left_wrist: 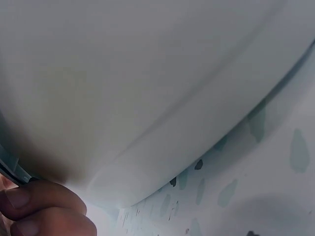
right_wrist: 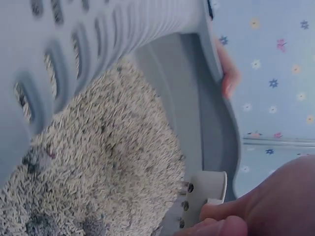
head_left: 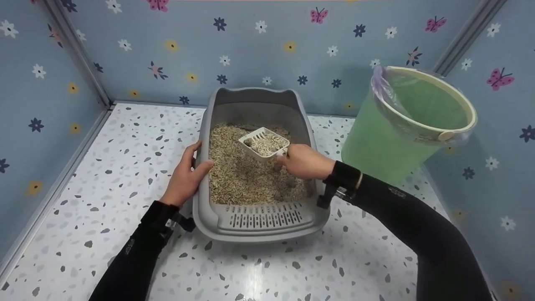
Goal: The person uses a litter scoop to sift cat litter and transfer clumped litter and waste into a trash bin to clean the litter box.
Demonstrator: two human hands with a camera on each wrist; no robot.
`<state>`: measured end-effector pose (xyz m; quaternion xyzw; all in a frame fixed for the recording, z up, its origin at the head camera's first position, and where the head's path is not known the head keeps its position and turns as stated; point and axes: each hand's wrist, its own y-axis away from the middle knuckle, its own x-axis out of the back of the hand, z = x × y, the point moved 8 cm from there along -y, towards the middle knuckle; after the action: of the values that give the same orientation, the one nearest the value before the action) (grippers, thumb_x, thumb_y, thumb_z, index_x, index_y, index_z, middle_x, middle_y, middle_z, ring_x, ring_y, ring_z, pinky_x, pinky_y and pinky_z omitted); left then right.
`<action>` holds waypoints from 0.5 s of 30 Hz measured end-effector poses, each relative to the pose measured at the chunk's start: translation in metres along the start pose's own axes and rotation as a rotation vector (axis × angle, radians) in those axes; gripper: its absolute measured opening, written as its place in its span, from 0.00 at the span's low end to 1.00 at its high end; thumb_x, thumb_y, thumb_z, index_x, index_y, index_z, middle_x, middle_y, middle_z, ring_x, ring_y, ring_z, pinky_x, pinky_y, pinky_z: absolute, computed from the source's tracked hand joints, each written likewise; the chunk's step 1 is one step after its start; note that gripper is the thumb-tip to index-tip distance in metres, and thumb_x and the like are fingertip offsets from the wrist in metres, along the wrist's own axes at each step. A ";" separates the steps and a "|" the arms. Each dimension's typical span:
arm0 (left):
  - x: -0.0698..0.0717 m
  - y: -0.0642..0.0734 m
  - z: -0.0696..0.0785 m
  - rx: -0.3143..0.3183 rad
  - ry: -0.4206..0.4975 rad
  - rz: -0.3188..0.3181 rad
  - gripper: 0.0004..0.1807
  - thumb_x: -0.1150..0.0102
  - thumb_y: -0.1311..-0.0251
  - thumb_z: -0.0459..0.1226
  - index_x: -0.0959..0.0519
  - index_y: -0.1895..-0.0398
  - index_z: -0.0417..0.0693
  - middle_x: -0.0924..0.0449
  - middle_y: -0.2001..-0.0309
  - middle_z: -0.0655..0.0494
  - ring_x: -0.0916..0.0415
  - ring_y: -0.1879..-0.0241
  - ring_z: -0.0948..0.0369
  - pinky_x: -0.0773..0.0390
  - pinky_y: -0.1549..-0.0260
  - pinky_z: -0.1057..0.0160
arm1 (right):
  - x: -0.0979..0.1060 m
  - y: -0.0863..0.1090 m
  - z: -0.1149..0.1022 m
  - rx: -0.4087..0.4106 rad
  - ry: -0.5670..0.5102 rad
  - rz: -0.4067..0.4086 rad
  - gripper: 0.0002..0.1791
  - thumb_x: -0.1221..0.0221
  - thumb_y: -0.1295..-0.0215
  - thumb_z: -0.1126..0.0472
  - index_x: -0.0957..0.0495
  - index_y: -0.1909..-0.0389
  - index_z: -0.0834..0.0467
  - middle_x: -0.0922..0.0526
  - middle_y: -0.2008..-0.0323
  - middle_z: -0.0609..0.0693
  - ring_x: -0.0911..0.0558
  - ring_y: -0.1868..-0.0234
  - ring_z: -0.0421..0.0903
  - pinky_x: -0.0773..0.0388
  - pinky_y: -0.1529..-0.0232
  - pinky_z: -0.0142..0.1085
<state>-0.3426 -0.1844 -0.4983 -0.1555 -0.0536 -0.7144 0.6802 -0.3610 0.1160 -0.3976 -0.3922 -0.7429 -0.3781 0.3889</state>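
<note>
Head view: right hand (head_left: 308,161) grips the scoop (head_left: 262,157), jutting leftward over litter (head_left: 228,175); left hand (head_left: 186,177) clasps the tray (head_left: 203,188) by its left edge.

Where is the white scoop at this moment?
In the head view, the white scoop is near the centre, gripped by the right hand over the litter in the grey tray, left of the green bin.

Has blue walls (head_left: 244,44) printed with flowers (head_left: 219,24) and butterflies (head_left: 319,16), grey strips (head_left: 78,46) in the corners, and a white, grey-flecked floor (head_left: 138,167) with a bright reflection (head_left: 254,276) up close.
</note>
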 end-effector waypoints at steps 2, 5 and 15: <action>-0.001 0.000 0.000 0.001 -0.006 -0.010 0.43 0.41 0.17 0.52 0.48 0.07 0.57 0.25 0.55 0.43 0.23 0.59 0.53 0.16 0.62 0.60 | 0.001 0.008 0.002 -0.005 -0.035 -0.015 0.27 0.47 0.10 0.47 0.31 0.77 0.48 0.32 0.79 0.42 0.30 0.81 0.41 0.21 0.73 0.39; -0.002 -0.001 -0.001 -0.001 -0.007 -0.015 0.43 0.42 0.16 0.51 0.49 0.07 0.56 0.25 0.54 0.43 0.23 0.59 0.53 0.16 0.62 0.60 | 0.004 0.016 0.005 -0.019 -0.071 -0.029 0.27 0.47 0.10 0.45 0.33 0.76 0.48 0.34 0.80 0.41 0.32 0.82 0.40 0.22 0.78 0.36; 0.000 -0.002 -0.004 -0.021 0.000 0.016 0.43 0.41 0.18 0.54 0.45 0.08 0.56 0.26 0.57 0.43 0.23 0.61 0.52 0.15 0.64 0.60 | 0.006 -0.006 -0.007 -0.044 -0.053 0.037 0.25 0.48 0.10 0.45 0.31 0.74 0.49 0.31 0.78 0.43 0.32 0.82 0.41 0.26 0.77 0.37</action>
<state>-0.3454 -0.1852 -0.5015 -0.1629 -0.0449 -0.7093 0.6843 -0.3671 0.1090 -0.3910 -0.4242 -0.7371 -0.3765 0.3675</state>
